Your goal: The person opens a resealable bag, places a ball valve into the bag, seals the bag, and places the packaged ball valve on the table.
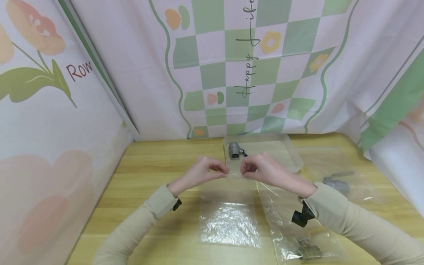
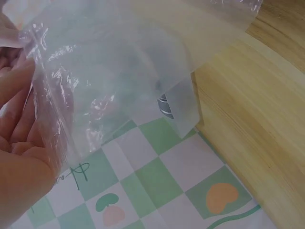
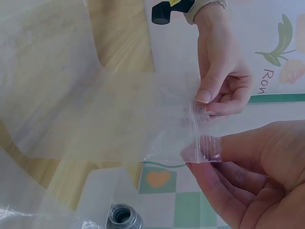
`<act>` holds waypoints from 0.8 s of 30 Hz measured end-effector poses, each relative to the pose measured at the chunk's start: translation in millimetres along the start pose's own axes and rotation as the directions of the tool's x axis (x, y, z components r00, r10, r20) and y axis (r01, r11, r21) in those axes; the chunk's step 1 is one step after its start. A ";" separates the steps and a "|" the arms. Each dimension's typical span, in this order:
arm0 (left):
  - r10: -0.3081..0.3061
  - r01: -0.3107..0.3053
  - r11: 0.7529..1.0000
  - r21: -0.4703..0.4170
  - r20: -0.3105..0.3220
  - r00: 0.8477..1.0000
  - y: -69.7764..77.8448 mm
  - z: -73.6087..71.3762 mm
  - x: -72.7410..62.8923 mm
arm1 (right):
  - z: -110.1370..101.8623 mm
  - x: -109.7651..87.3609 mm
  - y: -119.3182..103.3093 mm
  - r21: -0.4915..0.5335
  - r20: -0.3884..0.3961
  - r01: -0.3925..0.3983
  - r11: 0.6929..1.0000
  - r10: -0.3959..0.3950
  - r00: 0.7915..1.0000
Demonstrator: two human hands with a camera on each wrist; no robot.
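Observation:
Both hands hold a clear zip-lock bag (image 1: 228,224) by its ribbed top edge, and the bag hangs down over the table. In the head view the left hand (image 1: 202,171) pinches one part of that edge between thumb and fingers. A short way to the right, the right hand (image 1: 269,171) pinches the other end. Seen from the right wrist, the zip strip (image 3: 198,133) runs between the two pinches, and the bag (image 3: 128,114) looks flat. Just beyond the hands, a grey metal valve (image 1: 233,150) with a dark blue handle, partly hidden by the right hand, sits in a tray.
The translucent tray (image 1: 281,149) stands at the back of the wooden table (image 1: 152,162), against a checkered curtain (image 1: 238,73). To the right lie clear bags, one holding a grey lever valve (image 1: 336,184), another a metal valve (image 1: 309,252) near the front.

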State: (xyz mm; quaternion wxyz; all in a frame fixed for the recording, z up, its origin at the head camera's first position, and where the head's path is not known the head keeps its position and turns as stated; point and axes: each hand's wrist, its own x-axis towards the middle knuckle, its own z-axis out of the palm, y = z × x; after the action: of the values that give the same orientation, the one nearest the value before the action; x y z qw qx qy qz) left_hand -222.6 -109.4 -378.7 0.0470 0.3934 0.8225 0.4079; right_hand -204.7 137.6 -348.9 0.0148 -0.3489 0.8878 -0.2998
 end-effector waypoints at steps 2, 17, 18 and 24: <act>0.010 -0.010 1.000 0.000 0.002 1.000 -0.5 1.2 0.5 | 0.2 0.1 0.1 -0.004 0.000 -0.002 1.000 0.002 1.000; 0.074 -0.075 0.997 0.007 0.062 0.995 2.8 6.0 4.9 | 1.4 1.5 -2.3 0.008 0.022 0.002 1.000 -0.002 1.000; 0.070 -0.071 0.997 0.011 0.065 0.995 3.0 6.1 5.1 | 1.4 1.6 -2.3 0.008 0.022 0.004 1.000 -0.005 1.000; 0.020 -0.022 0.999 0.027 0.073 0.997 2.7 6.2 3.8 | 0.7 0.6 -2.8 0.026 0.009 0.018 1.000 -0.018 1.000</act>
State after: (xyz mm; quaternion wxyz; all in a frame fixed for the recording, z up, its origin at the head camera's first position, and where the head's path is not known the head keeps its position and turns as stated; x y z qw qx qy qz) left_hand -221.1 -101.9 -380.0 0.0672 0.4172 0.8218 0.3823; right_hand -203.2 135.3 -347.8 0.0207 -0.3581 0.8806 -0.3097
